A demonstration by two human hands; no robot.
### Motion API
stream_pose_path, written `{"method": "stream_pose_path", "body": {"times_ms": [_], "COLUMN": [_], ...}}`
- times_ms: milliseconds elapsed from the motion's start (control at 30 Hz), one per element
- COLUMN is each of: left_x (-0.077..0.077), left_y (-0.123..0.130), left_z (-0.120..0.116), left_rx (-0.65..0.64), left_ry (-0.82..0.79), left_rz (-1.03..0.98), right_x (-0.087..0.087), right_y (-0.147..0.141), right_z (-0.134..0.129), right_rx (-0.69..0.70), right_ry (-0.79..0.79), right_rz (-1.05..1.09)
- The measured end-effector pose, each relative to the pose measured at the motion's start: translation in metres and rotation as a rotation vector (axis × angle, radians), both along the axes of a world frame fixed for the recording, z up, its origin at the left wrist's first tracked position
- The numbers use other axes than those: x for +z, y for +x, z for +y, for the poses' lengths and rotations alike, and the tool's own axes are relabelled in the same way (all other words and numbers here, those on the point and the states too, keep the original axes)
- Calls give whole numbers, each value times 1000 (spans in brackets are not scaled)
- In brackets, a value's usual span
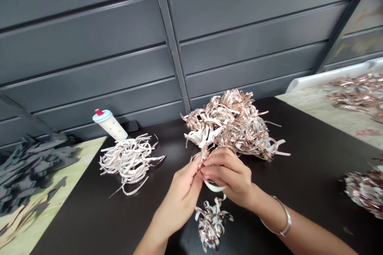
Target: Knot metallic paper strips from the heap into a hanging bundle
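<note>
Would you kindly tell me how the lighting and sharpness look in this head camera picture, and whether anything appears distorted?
In the head view, the light is soft and even with only faint shadows; small glints sit on the metallic strips, and a dull sheen on the dark table; the left hand and right hand look fairly sharp; the wall panels slant across the tilted view.

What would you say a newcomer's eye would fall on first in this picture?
The large heap of rose-gold foil strips at the centre of the dark table stands out first. Just in front of it, the left hand and right hand pinch a strip. A smaller pile of whitish strips lies to the left, near a white squeeze bottle with a red tip.
</note>
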State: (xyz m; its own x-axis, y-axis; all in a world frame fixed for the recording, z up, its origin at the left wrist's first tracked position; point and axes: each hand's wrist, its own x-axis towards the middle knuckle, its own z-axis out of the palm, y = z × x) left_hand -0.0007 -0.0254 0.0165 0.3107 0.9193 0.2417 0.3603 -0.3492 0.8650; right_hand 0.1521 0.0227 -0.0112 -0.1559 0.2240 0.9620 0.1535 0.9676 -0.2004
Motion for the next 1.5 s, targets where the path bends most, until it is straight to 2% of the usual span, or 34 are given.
{"method": "stream_pose_path", "body": {"times_ms": [133, 267, 400, 500, 633, 767, 1000, 1133, 1267, 1367, 1500], "left_x": [-2, -7, -11, -12, -12, -10, -9, -10, -8, -8, -8], "left_y": [0, 4, 8, 10, 9, 5, 6, 6, 5, 5, 5], "left_z": [0, 1, 4, 4, 3, 1, 2, 4, 7, 10, 10], "left_rx": [-5, 25, 16, -8, 53, 94, 28, -12, -61, -49, 21], "left_ry": [25, 29, 74, 17, -77, -79, -35, 10, -20, -85, -99], "left_rz": [38, 68, 128, 44, -149, -147, 46, 95, 32, -83, -132], "right_x": [2, -1, -5, -3, 5, 6, -8, -11, -9, -6, -1], "right_y": [0, 1, 1, 6, 15, 12, 1, 5, 10, 11, 8], "right_z": [-4, -5, -6, -3, 6, 12, 9, 9, 9, 8, 9], "right_rx": [-69, -50, -60, 43, 141, 135, -39, -76, -111, -111, -14], "right_ry": [39, 32, -138, -241, -147, -82, -19, 4, -40, -4, 19], "right_rz": [-7, 9, 83, 156, 14, -111, 11, 11, 3, -67, -39]}}
